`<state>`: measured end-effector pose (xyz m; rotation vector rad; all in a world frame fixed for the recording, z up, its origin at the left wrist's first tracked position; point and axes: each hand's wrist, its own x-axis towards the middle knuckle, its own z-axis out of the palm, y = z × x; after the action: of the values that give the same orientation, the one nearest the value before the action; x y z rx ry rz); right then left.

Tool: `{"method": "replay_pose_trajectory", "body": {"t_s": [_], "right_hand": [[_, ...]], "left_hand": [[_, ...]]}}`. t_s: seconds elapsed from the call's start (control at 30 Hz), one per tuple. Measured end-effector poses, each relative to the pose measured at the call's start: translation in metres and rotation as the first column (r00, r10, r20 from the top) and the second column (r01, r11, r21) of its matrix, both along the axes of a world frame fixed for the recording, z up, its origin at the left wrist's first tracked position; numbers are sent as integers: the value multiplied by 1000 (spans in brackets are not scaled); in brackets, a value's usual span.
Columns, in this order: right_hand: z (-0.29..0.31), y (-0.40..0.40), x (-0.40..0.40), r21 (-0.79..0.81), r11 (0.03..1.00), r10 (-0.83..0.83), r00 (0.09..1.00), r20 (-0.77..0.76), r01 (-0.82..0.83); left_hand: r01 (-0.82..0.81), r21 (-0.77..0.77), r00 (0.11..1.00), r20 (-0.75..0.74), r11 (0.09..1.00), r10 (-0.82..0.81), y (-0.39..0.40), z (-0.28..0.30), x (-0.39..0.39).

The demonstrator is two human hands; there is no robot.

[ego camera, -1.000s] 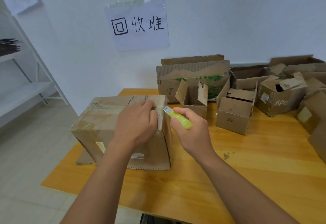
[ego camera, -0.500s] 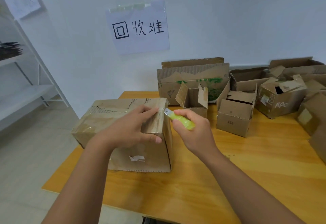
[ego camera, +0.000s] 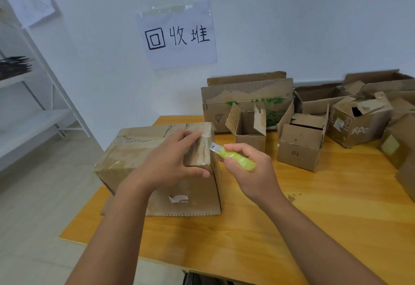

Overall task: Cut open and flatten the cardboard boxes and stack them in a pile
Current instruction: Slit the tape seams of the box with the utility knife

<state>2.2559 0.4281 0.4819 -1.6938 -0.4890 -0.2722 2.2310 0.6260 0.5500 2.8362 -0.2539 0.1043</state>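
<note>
Taped box [ego camera: 134, 161] sits gripped under left hand [ego camera: 170, 161]; right hand [ego camera: 249, 172] clutches green cutter [ego camera: 238, 158] beside it.

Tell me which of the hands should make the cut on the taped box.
Right. The right hand already grips the green knife, its blade at the top right edge of the taped box. The left hand grips that corner, so it is better placed to steady the box.

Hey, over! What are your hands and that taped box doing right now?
Left hand grips taped box corner. Right hand holds green knife, blade at box edge. Nothing blocking.
</note>
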Motion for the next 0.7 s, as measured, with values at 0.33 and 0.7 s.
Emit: {"method": "replay_pose_trajectory", "body": {"t_s": [0.33,0.7], "right_hand": [[0,-9,-24,62,994,91,994,-53,-88],[7,-29,-8,356,933,112,986,-127,-60]], "left_hand": [[-10,-1,1000,17,1000,10,-2,1,0],[0,-112,1000,-22,994,-2,0,4,1]]}}
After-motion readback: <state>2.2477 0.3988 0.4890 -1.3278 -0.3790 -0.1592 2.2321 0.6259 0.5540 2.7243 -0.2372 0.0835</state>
